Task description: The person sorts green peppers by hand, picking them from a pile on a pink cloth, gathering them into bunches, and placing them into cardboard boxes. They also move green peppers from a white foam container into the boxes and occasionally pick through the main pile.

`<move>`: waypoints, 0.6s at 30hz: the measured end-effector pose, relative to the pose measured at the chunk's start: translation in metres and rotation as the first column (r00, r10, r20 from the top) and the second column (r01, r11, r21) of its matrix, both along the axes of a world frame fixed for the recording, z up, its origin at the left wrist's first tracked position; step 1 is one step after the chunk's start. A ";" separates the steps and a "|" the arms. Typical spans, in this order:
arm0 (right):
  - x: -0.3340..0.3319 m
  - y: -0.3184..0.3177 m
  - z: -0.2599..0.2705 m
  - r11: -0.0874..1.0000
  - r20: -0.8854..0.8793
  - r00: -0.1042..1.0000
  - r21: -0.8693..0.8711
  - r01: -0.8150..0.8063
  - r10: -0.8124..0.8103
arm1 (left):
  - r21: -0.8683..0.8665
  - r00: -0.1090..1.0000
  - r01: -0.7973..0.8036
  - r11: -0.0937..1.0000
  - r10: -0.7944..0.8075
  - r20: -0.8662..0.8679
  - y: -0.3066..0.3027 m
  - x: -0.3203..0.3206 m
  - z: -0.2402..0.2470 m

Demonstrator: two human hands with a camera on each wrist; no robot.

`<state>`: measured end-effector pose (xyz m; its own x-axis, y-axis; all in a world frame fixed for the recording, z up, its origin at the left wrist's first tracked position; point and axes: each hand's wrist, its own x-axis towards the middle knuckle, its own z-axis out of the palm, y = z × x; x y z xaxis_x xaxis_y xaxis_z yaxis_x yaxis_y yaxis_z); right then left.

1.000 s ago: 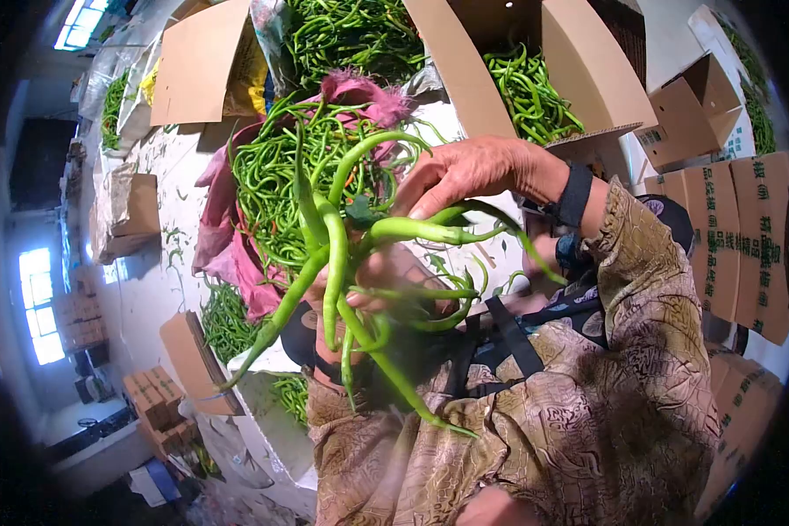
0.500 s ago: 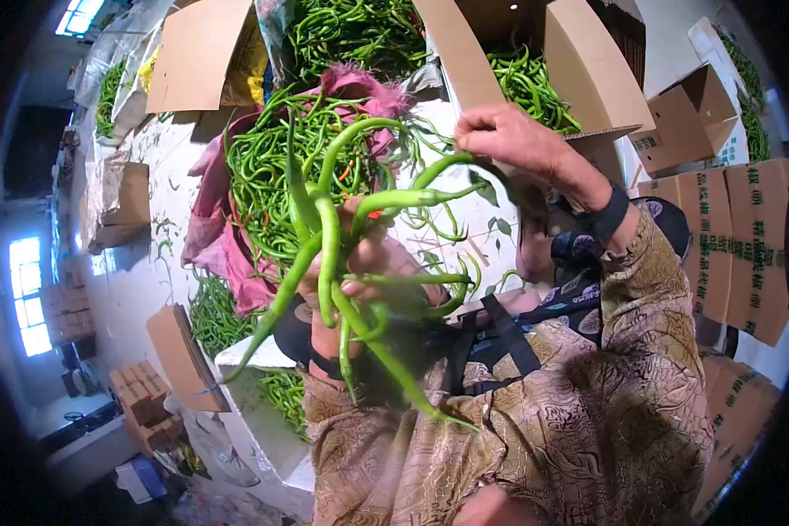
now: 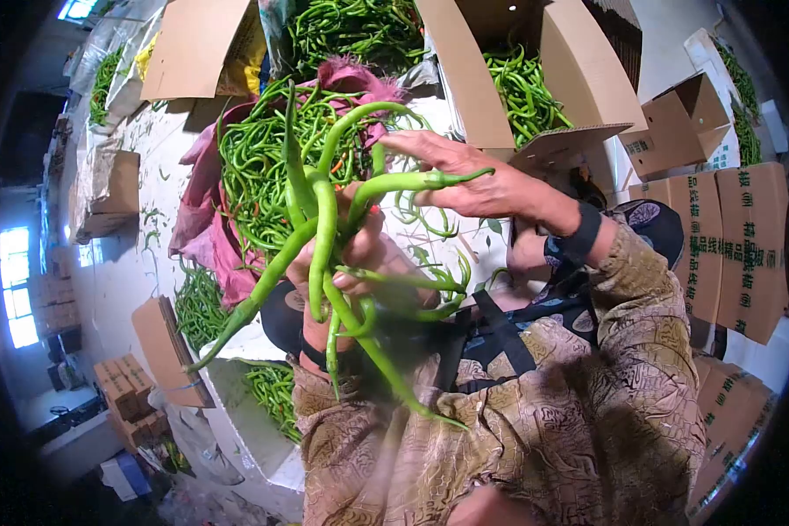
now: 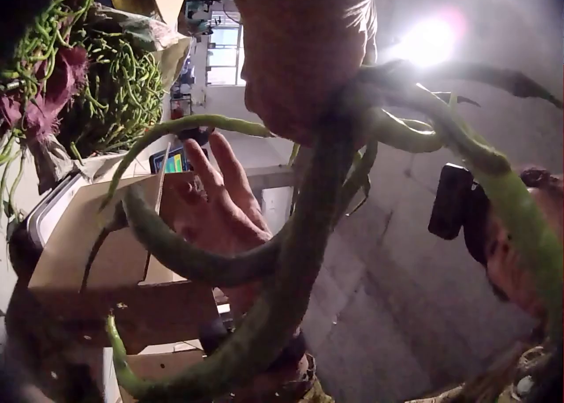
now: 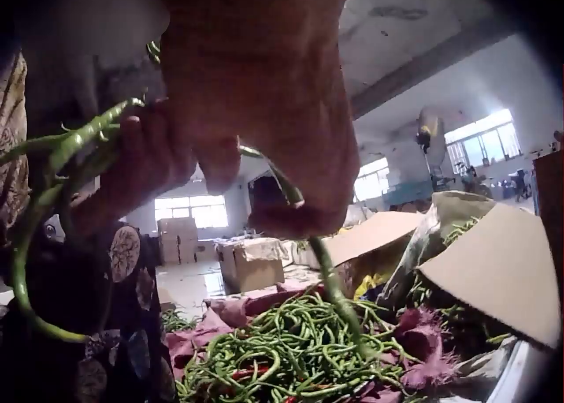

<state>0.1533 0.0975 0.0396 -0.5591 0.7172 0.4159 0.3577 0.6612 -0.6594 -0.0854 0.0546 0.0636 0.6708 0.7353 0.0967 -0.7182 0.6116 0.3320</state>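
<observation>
My left hand grips a bunch of long green chili peppers, their curved ends sticking out on several sides. To its right, my right hand reaches toward the bunch with fingers extended. One pepper's stem end overlaps this hand in the head view. The left wrist view shows the right hand's fingers spread apart behind the held peppers. Beyond the hands, a large heap of green peppers, with a few red ones, lies on a pink cloth.
An uncovered cardboard box at the back right holds green peppers. Another pepper heap is at the far side. A white foam box with peppers stands at lower left. Flattened printed cartons lean at the right.
My right hand drew away to the right from the bunch, then came back with its fingers straighter. A dark leaf beside it is gone from view. The left hand keeps its hold.
</observation>
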 end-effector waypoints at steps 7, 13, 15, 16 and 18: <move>-0.005 0.019 -0.003 0.768 -0.007 0.946 -0.582 -0.267 0.323 | 0.015 0.999 0.006 1.000 -0.006 0.033 -0.001 0.003 0.008; 0.023 0.012 0.022 0.350 -0.248 0.964 -0.898 -0.267 0.101 | -0.081 0.981 -0.191 0.978 0.193 0.025 -0.006 0.000 0.008; 0.043 0.018 0.033 0.268 -0.284 0.959 -0.925 -0.268 -0.018 | -0.094 0.976 -0.209 0.973 0.213 0.039 -0.008 0.002 0.010; 0.049 0.016 0.042 0.257 -0.282 0.950 -0.936 -0.241 -0.136 | -0.136 0.966 -0.260 0.956 0.258 -0.027 -0.011 0.003 0.013; 0.066 0.024 0.053 0.360 -0.175 0.967 -0.928 -0.100 -0.183 | -0.121 0.984 -0.172 0.978 0.176 0.025 -0.008 -0.008 -0.009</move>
